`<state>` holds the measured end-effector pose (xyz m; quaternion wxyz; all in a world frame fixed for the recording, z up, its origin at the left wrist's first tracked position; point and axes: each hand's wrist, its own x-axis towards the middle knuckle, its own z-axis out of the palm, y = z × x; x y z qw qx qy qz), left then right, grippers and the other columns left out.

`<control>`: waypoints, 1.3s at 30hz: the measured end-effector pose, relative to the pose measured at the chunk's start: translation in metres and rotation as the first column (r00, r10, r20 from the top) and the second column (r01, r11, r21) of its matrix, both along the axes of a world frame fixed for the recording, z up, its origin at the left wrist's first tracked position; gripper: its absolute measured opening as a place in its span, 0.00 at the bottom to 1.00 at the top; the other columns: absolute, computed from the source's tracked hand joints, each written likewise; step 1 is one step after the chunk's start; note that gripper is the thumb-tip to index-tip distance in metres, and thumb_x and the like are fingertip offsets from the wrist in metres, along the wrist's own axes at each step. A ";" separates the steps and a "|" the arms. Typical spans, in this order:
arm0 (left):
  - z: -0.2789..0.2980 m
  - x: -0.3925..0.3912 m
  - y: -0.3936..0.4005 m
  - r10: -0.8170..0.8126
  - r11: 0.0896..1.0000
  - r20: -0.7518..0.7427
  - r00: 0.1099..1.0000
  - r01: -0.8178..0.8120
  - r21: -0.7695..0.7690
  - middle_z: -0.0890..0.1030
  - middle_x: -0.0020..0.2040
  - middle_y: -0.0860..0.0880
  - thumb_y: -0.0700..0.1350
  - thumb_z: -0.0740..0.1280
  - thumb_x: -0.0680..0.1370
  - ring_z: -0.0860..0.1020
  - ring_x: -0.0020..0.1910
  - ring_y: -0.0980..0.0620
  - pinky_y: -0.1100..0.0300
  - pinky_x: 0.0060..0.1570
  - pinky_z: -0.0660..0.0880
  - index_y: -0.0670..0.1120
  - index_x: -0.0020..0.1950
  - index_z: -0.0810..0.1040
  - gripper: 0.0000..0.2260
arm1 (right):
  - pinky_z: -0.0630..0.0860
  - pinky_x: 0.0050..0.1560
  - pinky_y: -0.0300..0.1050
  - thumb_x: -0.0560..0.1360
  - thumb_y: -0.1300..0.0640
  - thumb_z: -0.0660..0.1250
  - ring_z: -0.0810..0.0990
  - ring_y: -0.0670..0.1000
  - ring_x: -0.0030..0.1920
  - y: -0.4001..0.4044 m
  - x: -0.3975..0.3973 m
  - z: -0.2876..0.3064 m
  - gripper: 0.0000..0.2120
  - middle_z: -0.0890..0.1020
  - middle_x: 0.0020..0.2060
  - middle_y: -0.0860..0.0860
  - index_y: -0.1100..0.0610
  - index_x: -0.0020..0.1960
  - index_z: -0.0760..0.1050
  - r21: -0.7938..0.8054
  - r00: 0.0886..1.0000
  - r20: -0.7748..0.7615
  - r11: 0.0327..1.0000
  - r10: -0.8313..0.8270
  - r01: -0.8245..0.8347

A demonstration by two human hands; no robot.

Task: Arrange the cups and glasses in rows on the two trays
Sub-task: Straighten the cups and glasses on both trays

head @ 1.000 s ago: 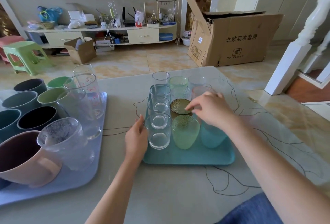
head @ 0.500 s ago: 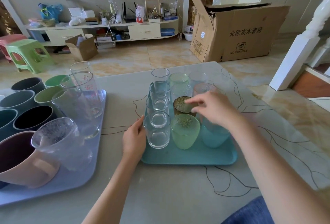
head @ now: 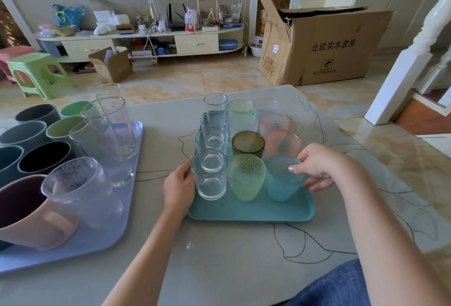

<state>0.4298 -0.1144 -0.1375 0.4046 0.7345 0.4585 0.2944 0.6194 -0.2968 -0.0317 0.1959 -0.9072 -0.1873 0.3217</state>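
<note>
Gripping the teal glass at five o'clock on the teal tray, your right hand curls fingers around its rim. Left hand, fingers straight, touches the clear glass at seven. Nudge gently; keep rows straight toward twelve.

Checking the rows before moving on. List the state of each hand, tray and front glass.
Left hand: open, touching clear glass.
Right hand: grips teal glass.
Teal glass: upright on teal tray.
Green glass: upright, untouched.
Lavender tray: full of upright cups.
</note>
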 end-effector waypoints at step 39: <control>-0.002 0.001 0.001 -0.010 0.999 0.050 0.999 0.012 -0.037 0.81 0.43 0.55 0.40 0.60 0.78 0.75 0.45 0.54 0.61 0.43 0.67 0.54 0.61 0.80 0.16 | 0.74 0.57 0.54 0.80 0.57 0.57 0.77 0.56 0.55 0.036 0.030 -0.022 0.12 0.75 0.63 0.51 0.51 0.60 0.75 0.258 0.813 0.576 0.925 0.084 -0.278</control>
